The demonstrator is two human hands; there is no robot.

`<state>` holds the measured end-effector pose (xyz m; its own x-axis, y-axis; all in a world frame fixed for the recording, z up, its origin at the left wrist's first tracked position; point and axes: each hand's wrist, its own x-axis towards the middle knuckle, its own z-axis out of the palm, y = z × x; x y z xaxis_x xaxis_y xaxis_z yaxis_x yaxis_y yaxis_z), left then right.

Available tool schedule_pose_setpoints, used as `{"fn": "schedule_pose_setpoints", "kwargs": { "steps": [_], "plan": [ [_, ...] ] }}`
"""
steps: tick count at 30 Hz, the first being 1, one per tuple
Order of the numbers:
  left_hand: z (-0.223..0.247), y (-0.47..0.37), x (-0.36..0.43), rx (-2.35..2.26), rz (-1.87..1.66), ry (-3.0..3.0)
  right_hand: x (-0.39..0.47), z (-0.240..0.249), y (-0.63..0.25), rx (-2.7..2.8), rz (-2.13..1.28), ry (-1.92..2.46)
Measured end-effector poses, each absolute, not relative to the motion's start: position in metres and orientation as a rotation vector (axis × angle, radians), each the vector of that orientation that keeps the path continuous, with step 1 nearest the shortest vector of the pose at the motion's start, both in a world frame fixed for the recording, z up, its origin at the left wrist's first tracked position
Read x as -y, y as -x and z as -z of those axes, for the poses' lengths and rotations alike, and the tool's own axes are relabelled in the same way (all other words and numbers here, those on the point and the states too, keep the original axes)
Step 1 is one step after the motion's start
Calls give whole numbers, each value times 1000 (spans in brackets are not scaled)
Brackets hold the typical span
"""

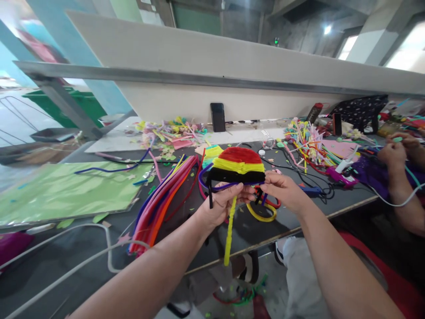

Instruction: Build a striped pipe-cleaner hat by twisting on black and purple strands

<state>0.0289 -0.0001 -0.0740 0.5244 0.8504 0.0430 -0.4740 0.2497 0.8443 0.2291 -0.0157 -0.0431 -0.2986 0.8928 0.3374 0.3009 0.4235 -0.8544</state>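
In front of me is a dome-shaped pipe-cleaner piece [241,167] with red, yellow and black bands. My left hand [221,206] is closed around its underside, thumb on top. At its lower right corner, my right hand [282,189] pinches the edge; the exact ends between those fingertips are hidden. A purple pipe cleaner [203,179] loops along the left and lower edge. From below my left hand hangs a fuzzy yellow pipe cleaner [228,241]. Black ends stick out at both lower corners. Just behind the piece lies a yellow and turquoise pipe-cleaner strip [211,153].
A bundle of long pipe cleaners [162,201] lies left, by a green sheet [66,188]. Phone [218,117], scrap piles and a pink glue gun [341,176] stand or lie farther back. White cables cross the front left. Another person's hands [395,150] work at far right.
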Motion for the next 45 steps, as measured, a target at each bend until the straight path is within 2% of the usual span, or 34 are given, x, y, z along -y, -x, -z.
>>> {"fn": "schedule_pose_setpoints", "kwargs": {
  "steps": [6,8,10,16,19,29,36,42,45],
  "plan": [
    [75,-39,5,-533,-1061,-931,20,55,-199,1723,88,1345],
    [75,-40,4,-530,-1065,-899,23,53,-195,1736,230,1395],
    [75,-37,2,-523,-1053,-843,24,48,-199,1769,76,1326],
    [72,-27,-2,-444,-947,-739,15,51,-221,1228,-994,950],
    [72,-28,-1,-424,-921,-742,11,58,-219,1093,-1226,896],
    [77,-29,1,-402,-931,-862,11,60,-225,1196,-1303,1037],
    [76,-31,1,-390,-979,-941,15,54,-221,1428,-954,1274],
    [76,-34,4,-413,-948,-983,20,46,-204,1273,-1304,980],
    [77,-35,4,-375,-909,-991,18,48,-202,1084,-1310,988]
  ]
}}
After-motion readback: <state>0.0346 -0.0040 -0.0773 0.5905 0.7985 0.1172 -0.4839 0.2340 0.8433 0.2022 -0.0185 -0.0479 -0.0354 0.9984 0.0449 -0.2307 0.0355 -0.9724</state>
